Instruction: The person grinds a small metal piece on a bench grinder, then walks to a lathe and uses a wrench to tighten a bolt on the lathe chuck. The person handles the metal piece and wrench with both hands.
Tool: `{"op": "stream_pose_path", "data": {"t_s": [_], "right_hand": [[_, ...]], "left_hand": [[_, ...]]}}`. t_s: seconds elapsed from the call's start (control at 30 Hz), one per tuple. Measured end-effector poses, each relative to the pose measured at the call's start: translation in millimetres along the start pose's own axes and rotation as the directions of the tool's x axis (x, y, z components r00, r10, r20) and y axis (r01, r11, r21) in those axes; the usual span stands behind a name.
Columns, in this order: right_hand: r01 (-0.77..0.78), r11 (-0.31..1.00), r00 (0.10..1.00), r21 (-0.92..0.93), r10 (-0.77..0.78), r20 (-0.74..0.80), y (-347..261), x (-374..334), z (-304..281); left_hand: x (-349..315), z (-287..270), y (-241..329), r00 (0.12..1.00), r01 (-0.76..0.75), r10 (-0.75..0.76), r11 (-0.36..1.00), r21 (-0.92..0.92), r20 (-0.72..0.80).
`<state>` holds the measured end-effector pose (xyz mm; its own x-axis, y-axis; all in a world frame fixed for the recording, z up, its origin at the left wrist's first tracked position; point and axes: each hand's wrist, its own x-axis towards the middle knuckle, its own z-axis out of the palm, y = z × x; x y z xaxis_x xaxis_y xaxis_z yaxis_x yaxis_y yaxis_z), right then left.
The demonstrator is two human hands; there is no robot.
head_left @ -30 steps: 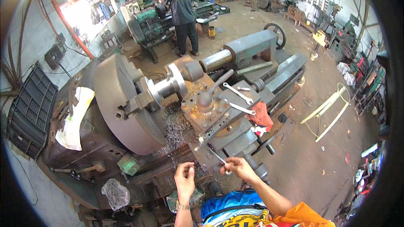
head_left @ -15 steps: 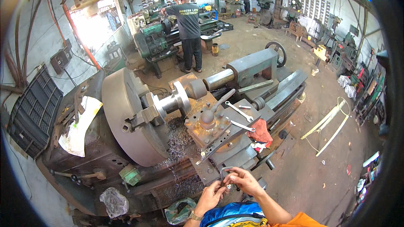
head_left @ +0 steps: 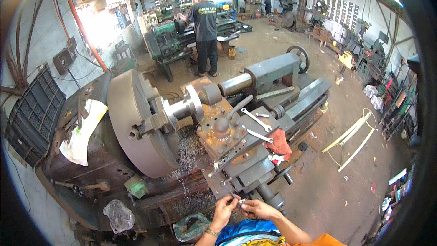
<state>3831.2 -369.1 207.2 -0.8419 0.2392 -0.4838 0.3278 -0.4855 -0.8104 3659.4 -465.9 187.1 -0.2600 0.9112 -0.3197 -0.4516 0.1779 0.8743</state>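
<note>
At the lower middle, in front of the lathe, my two hands meet. My left hand (head_left: 224, 210) has its fingers pinched on a thin dark bent rod that looks like a hex key (head_left: 228, 187). Close against it, the closed fingers of my right hand (head_left: 257, 209) grip a small metal piece, too small to name. Beyond them is the lathe's tool post (head_left: 222, 127) with its lever handle. A bright flanged metal workpiece (head_left: 184, 105) is clamped in the large chuck (head_left: 136, 125). Two wrenches, one being an open-ended wrench (head_left: 257, 119), lie on the carriage beside a red rag (head_left: 278, 145).
Metal chips (head_left: 190, 150) heap under the chuck. A white cloth (head_left: 84, 133) lies on the headstock. Plastic bags (head_left: 119, 216) hang or lie near the front. The tailstock (head_left: 273, 74) stands behind. A person (head_left: 205, 32) works at another lathe; another stands farther back.
My hands have shifted slightly down and my right hand has turned. The bent rod has swung from above both hands to my left hand's side. The person at the other lathe has lowered an arm.
</note>
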Motion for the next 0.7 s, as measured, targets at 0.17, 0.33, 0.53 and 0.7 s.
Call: {"op": "stream_pose_path", "data": {"t_s": [0.17,0.33,0.53,0.7], "right_hand": [[-0.098,0.968,0.995,0.231,0.098,0.011,-2.5,0.1,-0.1],[-0.051,0.981,0.979,0.185,0.086,-0.187,14.0,15.7,7.8],[-0.023,0.79,0.991,0.612,0.099,-0.09,6.7,26.9,14.4],[0.188,0.845,0.981,0.5,-0.139,-0.132,-11.2,32.4,32.2]], "left_hand": [[7.7,-14.4,-10.5,0.998,-0.066,0.065,0.894,0.443,0.018],[-1.7,-28.6,-14.6,0.999,0.043,-0.029,0.842,0.538,-0.034],[-12.4,-39.0,-0.6,0.997,0.066,-0.032,0.842,0.536,-0.072],[-17.2,-42.2,3.3,0.998,0.037,0.0,0.82,0.571,-0.064]]}}
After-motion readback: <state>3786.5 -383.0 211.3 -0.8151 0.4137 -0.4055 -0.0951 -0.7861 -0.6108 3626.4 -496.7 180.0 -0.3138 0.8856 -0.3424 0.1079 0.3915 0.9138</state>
